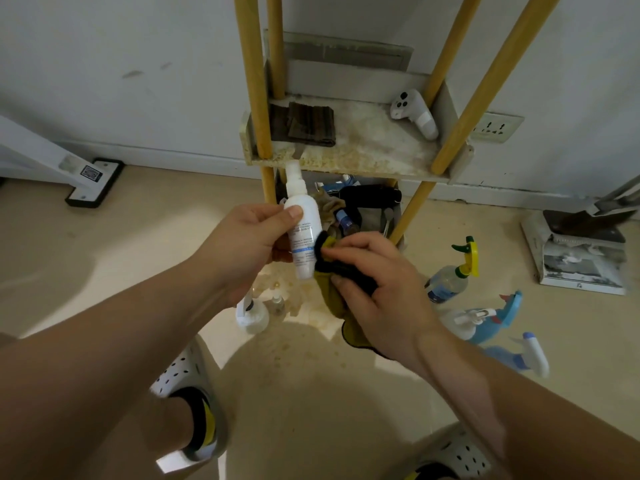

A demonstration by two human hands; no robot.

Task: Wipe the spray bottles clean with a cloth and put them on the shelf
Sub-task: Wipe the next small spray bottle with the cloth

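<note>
The left hand (256,237) holds a small white bottle (303,226) up in the air, in front of the shelf (363,150). Its thumb and fingers pinch the bottle near the top of its body. The bottle stands almost straight up, cap at the top, tipped a little to the left, with its bottom end hanging free below the grip.

Just to the right, the right hand (377,282) grips a yellow and black cloth (332,271), fingers curled round it. The cloth touches the lower right side of the bottle. So the part to wipe lies just left of the right hand, and a rub would run up and down the bottle's long side.

I think the wiping is going on now, and the bottle is not yet put away.

The shelf board is just above and behind the bottle's cap, close to it. It has bare room in the middle, between a dark rag (304,124) and a white controller (414,112). Yellow poles (258,98) stand at its corners, so the bottle should go in between them.

Further right, more spray bottles (446,282) wait on the floor (104,271).
</note>
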